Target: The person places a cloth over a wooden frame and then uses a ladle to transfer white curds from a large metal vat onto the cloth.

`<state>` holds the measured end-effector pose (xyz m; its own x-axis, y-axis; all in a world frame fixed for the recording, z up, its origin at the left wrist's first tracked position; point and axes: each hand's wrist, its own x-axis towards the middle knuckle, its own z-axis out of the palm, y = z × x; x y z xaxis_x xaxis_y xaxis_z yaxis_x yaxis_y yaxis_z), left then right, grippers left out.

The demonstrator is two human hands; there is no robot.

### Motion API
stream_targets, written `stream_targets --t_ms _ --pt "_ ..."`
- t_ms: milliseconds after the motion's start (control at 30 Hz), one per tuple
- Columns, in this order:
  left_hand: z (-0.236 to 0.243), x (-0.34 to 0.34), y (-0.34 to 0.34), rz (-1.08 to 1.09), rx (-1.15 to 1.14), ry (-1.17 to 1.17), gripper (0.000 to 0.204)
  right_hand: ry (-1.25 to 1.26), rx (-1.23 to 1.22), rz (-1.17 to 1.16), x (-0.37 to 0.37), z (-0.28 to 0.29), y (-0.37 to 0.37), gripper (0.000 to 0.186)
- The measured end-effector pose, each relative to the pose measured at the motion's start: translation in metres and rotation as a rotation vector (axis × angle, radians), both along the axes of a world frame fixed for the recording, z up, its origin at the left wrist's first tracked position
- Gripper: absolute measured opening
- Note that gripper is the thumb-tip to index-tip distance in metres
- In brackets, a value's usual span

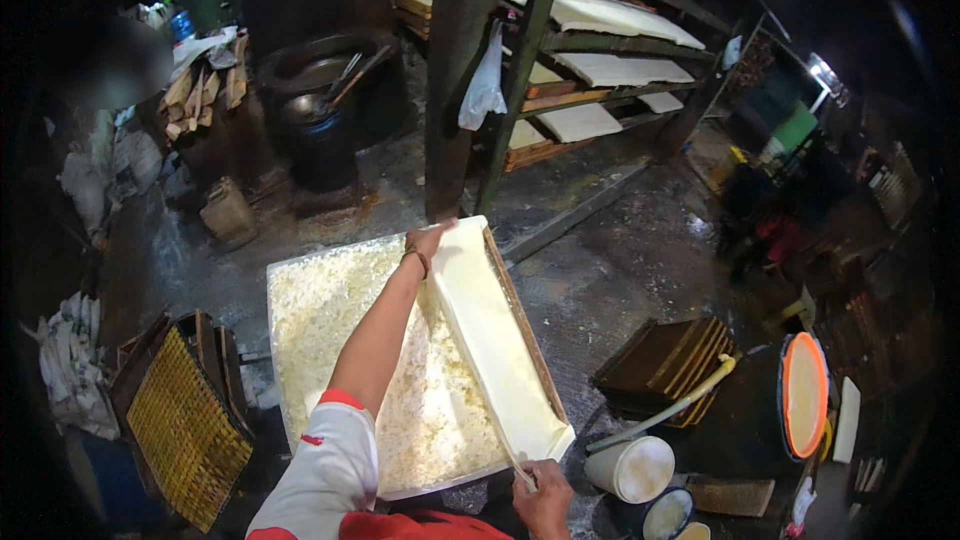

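In front of me is a large pale tabletop (340, 340), wet and strewn with white crumbs. Along its right side lies a long, smooth cream sheet that looks like cloth (490, 330), draped over a wooden-edged frame (522, 325). My left hand (430, 239) reaches to the far end, its fingers closed at the sheet's far left corner. At the near end, my right hand (543, 498) pinches a narrow strip of the same sheet beside its wrinkled corner. Whatever lies under the sheet is hidden.
A post (447, 90) stands just beyond the table, with a plastic bag (485, 80) hanging near it. Behind is a rack with white slabs (620, 70). Buckets (630, 468) and stacked boards (665, 370) stand at right, a woven panel (190, 430) at left, a vat (320, 65) farther back.
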<state>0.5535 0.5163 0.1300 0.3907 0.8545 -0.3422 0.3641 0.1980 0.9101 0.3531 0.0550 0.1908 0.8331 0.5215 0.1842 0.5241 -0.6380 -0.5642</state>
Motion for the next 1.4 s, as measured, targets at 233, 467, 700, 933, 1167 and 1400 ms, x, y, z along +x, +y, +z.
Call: stream_targets --t_ms 233,467,700,933,1167,1400 --pt "-0.063 0.009 0.03 0.257 0.268 -0.156 0.026 -0.113 0.035 -0.065 -0.046 -0.018 -0.013 0.018" --pt "-0.03 0.002 0.005 -0.07 -0.02 0.067 0.031 0.216 0.105 -0.185 -0.051 0.012 -0.009 0.016" --pt "0.039 -0.051 0.057 -0.113 0.721 0.506 0.026 1.057 0.423 -0.096 -0.049 -0.018 -0.005 0.021" --pt "0.079 -0.014 0.055 -0.07 0.78 0.476 0.021 1.045 0.307 0.071 0.019 0.008 -0.07 0.028" --pt "0.148 0.099 0.005 -0.182 1.008 0.487 0.028 1.141 0.323 0.338 0.158 0.029 -0.156 0.038" --pt "0.092 0.251 -0.127 -0.695 1.045 0.745 0.036 0.122 0.033 0.171 0.307 -0.083 -0.13 0.03"
